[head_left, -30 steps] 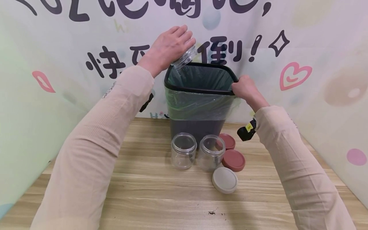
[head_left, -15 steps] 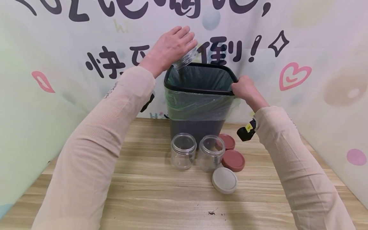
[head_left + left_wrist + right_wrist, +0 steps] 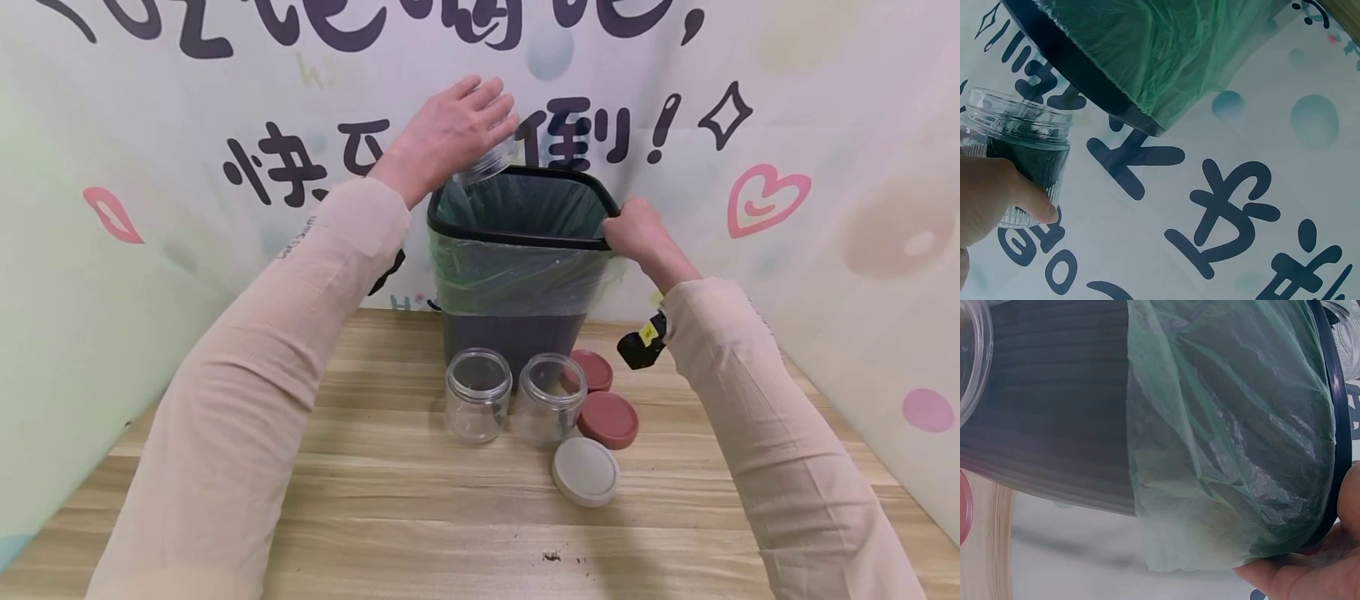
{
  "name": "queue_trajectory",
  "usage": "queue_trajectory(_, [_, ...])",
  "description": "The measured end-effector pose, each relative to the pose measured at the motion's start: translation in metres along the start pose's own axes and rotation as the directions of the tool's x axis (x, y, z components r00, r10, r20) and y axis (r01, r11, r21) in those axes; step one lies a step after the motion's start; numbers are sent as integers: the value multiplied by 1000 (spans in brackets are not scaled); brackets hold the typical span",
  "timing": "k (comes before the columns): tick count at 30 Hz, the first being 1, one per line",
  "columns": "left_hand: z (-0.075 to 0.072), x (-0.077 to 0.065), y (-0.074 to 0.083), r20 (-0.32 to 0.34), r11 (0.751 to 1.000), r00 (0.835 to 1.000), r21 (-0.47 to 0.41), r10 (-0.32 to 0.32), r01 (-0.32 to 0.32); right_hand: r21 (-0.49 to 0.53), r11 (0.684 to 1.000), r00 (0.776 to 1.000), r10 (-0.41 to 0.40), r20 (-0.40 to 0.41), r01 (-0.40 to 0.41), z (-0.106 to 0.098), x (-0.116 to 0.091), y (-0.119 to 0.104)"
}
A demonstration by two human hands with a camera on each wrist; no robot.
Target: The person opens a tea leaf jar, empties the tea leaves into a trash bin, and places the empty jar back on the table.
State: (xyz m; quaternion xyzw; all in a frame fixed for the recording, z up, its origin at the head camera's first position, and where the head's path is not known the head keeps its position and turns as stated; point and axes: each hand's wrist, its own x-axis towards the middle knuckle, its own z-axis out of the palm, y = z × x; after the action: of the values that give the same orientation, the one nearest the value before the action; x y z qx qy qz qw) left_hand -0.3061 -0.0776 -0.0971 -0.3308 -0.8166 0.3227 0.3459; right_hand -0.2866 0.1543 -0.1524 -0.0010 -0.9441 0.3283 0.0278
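My left hand [image 3: 450, 132] grips a clear jar [image 3: 487, 164], tilted mouth-down over the left back part of the bin's opening. In the left wrist view, the jar [image 3: 1025, 156] shows a dark patch; I cannot tell whether it is inside or behind the glass. The dark trash bin [image 3: 517, 337] stands upright against the wall, lined with a green translucent bag [image 3: 517, 275] folded over its black rim. My right hand [image 3: 637, 227] pinches the rim at its right front corner, and in the right wrist view its thumb and fingers [image 3: 1272, 575] clasp rim and bag.
Two open clear jars [image 3: 478, 400] [image 3: 553, 404] stand before the bin. To their right lie two red lids [image 3: 609, 419] [image 3: 592, 371] and a pale grey lid [image 3: 587, 471]. Dark crumbs [image 3: 551, 556] are scattered on the wooden table [image 3: 390, 500]. A printed wall hanging is behind.
My left hand and the jar have dipped slightly. A dark streak seen below the jar's mouth half a second ago no longer shows. The right hand stays on the rim.
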Motion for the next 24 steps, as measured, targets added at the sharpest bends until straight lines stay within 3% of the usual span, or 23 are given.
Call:
queue_trajectory(11, [5, 0, 2, -53, 999, 998, -21, 33, -34, -17, 1000, 1000, -4, -9, 4, 0, 0, 1])
queue_trajectory(19, [1, 0, 2, 1, 997, 999, -66, -36, 36, -3, 1000, 1000, 2, -4, -2, 0, 0, 1])
queue_trajectory(24, [0, -1, 2, 9, 997, 999, -63, -31, 32, 0, 1000, 1000, -11, -10, 11, 0, 0, 2])
